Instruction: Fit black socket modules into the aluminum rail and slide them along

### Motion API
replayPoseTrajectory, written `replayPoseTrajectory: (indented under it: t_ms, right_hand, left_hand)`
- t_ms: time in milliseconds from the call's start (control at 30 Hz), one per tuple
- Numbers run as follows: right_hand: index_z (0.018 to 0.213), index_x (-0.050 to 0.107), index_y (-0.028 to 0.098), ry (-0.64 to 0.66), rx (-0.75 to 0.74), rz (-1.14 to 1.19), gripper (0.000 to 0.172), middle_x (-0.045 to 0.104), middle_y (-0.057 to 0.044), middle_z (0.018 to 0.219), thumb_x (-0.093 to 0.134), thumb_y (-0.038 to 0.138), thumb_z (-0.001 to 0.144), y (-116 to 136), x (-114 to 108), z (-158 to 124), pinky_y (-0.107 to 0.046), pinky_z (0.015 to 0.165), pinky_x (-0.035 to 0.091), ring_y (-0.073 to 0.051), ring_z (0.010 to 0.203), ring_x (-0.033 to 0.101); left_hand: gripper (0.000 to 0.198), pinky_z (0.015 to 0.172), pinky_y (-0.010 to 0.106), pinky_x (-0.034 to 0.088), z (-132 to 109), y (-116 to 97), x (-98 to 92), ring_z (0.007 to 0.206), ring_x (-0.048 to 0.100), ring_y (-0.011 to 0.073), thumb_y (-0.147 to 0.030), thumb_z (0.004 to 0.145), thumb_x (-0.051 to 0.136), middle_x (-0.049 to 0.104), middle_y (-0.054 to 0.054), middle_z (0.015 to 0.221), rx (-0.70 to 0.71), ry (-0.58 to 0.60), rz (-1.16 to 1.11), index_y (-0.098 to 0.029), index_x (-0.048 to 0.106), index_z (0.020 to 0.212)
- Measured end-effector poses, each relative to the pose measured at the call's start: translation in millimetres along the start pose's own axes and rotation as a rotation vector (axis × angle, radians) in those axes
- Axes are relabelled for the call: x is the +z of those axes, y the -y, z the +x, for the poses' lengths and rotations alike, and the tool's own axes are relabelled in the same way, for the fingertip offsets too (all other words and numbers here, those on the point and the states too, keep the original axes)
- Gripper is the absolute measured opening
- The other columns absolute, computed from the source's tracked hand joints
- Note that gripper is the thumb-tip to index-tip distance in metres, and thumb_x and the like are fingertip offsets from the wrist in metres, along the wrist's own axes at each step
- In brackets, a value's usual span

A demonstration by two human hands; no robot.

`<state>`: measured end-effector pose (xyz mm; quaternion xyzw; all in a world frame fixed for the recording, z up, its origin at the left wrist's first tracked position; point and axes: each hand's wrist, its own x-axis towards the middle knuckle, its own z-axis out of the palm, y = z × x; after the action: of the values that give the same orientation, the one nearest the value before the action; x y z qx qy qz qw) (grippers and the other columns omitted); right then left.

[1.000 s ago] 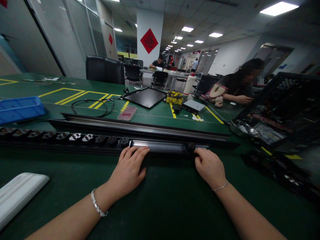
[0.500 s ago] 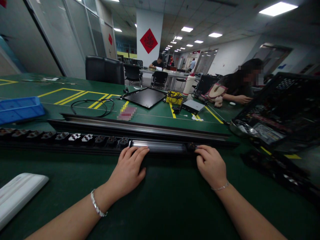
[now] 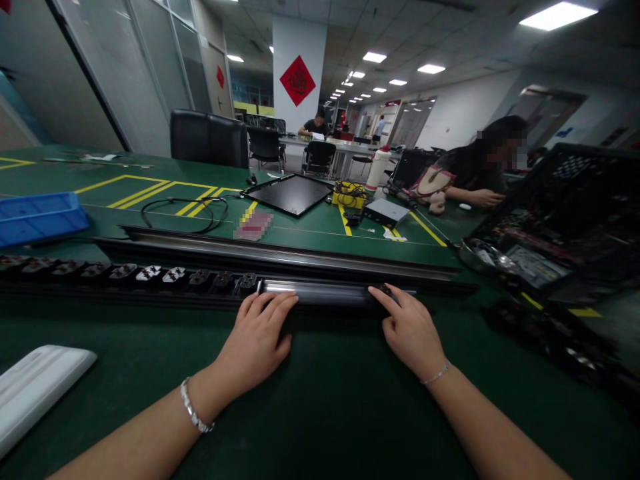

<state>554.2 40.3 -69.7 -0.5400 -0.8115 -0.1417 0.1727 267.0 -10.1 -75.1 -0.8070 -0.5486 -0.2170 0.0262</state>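
The left hand [image 3: 255, 337] curls its fingers over a long metal rail [image 3: 315, 292] at 12 o'clock, and the right hand [image 3: 413, 330] touches it too; I cannot tell whether either grips. About 10 black fittings [image 3: 149, 273] line the rail at 10 o'clock; the stretch between the hands is bare.

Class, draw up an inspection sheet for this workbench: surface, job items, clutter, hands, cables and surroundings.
Surface: green bench mat with yellow marking lines.
Job items: long black metal rail with a shiny section, and a row of black connectors along it.
Clutter: blue plastic crate, white pad, black flat panel, silver box.
Hands: left hand lies on the rail; right hand touches it, forefinger extended.
Cables: black cable loop; wires in a yellow tray.
Surroundings: seated co-worker; black crate of electronics.
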Motion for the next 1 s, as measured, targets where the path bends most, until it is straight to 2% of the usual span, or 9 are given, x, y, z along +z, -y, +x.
replayPoseTrajectory:
  t_ms: [267,667,1000]
  right_hand:
    - [0.120,0.057,0.026,0.001,0.017,-0.067,0.050,0.059,-0.008,0.115,0.044,0.006,0.076,3.6,-2.5,1.3,-0.040,0.092,0.040,-0.023,0.106,0.053]
    - [0.119,0.057,0.024,0.029,0.072,-0.083,0.046,0.057,-0.008,0.119,0.043,0.007,0.078,4.0,-4.8,1.5,-0.034,0.087,0.043,-0.020,0.099,0.057]
    - [0.118,0.057,0.023,0.044,0.125,-0.113,0.044,0.058,-0.008,0.117,0.042,0.009,0.079,4.9,-6.2,2.1,-0.034,0.083,0.045,-0.022,0.099,0.056]
  left_hand:
    - [0.056,0.104,0.048,0.024,0.5,-0.2,-0.2,0.119,0.040,0.0256,-0.020,0.076,0.051,0.051,0.003,0.132,-0.004,0.006,0.001,-0.023,0.038,0.130]
    - [0.057,0.104,0.049,0.024,0.1,0.1,0.2,0.119,0.040,0.0266,-0.020,0.076,0.051,0.051,0.004,0.132,-0.001,-0.005,-0.002,-0.024,0.039,0.131]
    - [0.057,0.105,0.047,0.024,-0.1,0.8,1.1,0.119,0.039,0.0254,-0.020,0.076,0.052,0.050,0.003,0.132,0.004,-0.005,0.003,-0.023,0.038,0.131]
